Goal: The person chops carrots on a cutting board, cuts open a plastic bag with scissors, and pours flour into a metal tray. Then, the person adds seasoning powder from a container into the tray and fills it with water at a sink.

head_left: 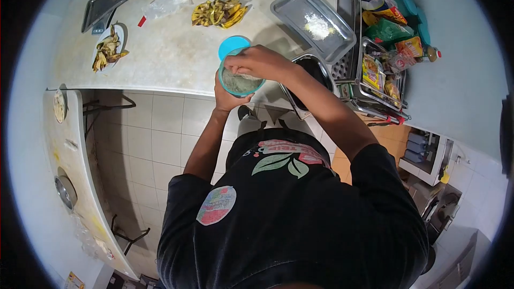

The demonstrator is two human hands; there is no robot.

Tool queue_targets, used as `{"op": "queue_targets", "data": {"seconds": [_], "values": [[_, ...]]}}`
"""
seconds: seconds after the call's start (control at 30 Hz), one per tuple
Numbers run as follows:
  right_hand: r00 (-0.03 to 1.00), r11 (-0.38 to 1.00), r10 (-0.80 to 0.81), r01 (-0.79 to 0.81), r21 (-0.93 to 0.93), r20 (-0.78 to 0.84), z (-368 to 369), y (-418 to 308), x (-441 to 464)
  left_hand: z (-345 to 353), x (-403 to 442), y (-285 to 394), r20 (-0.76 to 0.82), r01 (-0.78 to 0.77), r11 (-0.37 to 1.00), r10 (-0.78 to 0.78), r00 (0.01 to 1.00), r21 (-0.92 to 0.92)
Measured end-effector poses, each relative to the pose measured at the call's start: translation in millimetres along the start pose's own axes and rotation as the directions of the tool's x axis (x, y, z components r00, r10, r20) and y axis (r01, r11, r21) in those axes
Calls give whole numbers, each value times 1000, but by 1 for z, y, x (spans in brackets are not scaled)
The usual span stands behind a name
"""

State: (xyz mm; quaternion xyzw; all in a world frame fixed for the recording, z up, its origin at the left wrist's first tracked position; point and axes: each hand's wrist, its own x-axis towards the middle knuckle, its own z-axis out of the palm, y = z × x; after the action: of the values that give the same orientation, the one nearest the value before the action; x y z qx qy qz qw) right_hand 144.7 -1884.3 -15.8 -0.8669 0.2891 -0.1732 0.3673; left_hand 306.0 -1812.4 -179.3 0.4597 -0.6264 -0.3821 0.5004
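A round teal tub [243, 86] with greyish, powdery-looking contents is at the front edge of the table. My left hand [227, 98] wraps round its side and holds it. Over the tub's mouth, my right hand [259, 64] dips in with curled fingers; what they pinch, if anything, is hidden. Just behind the tub lies a flat blue lid [233, 46]. Right of my right hand, a metal tray [289, 8] carries a heap of white powder [318, 27]. Under my right forearm stands a dark rectangular pan [310, 75], partly covered by the arm.
Banana peels [219, 13] lie on the table [166, 53], with more on a plate [110, 48] at left. A clear plastic bag [168, 4] is nearby. On the right stands a rack with packets [373, 72]. A second table [80, 139] holds a metal bowl [65, 191].
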Motion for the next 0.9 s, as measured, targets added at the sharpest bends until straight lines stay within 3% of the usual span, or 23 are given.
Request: {"op": "queue_targets", "data": {"seconds": [0.1, 0.3, 0.5, 0.6, 0.67, 0.9], "values": [[999, 999, -28, 29, 15, -35, -9, -9, -10, -5, 4, 0, 53, -24, 994, 18, 998, 105], [996, 992, -31, 20, -128, -81, -18, -19, -20, -6, 6, 7, 46, 8, 999, -10, 999, 53], [989, 996, -63, 70, 49, -130, -26, -24, -17, -5, 7, 12, 36, -5, 1000, 5, 999, 4], [980, 988, -153, 149, -37, -126, -11, 0, -16, -6, 8, 15, 31, -42, 998, 41, 999, 39], [978, 991, -131, 126, -41, -164, -7, 2, -20, -6, 8, 18, 23, -12, 1000, 12, 1000, 24], [935, 981, -189, 164, -106, -301, -23, -36, -31, -7, 9, 18, 39, -2, 1000, 3, 999, -15]]}}
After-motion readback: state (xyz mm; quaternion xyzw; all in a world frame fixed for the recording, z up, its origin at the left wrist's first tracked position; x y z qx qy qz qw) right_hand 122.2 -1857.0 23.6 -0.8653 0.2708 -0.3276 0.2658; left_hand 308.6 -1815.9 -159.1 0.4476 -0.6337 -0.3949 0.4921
